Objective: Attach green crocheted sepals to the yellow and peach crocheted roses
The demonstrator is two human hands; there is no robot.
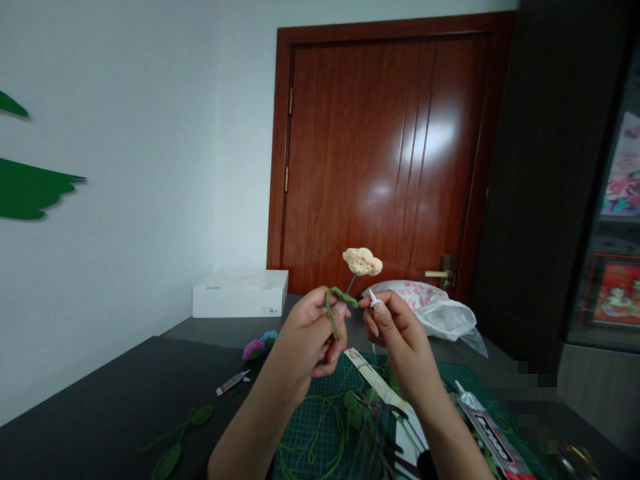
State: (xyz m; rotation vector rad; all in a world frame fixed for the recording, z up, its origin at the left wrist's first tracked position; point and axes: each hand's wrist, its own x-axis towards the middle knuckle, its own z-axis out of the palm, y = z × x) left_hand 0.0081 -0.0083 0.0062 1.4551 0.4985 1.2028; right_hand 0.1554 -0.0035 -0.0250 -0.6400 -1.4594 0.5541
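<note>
Left hand [316, 328]: fingers clamped on green strip [345, 295] and stem [351, 285] of cream flower [363, 262], all above cutting mat [326, 382]. Right hand [399, 327], also above mat: fingers pinched on white nozzle [373, 299], near strip end. Small tube [233, 383] left of mat.

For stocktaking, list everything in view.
Crochet flower: 1, cream, centre
Yarn strip: 1, green, centre
Nozzle: 1, white, centre
Small flowers: 2, purple/blue, left
Small tube: 1, silver, left
Leaf sprig: 1, green, left
Box: 1, white, back
Bag: 1, white, back
Large tube: 1, silver, right
Cutting mat: 1, green, centre
Cords: uncounted, green, mat
Tools: uncounted, black-handled, mat
Table: 1, black, below
Door: 1, brown, back
Cabinet: 1, dark, right
Decals: 2, green, left
Hands: 2, bare, centre
</note>
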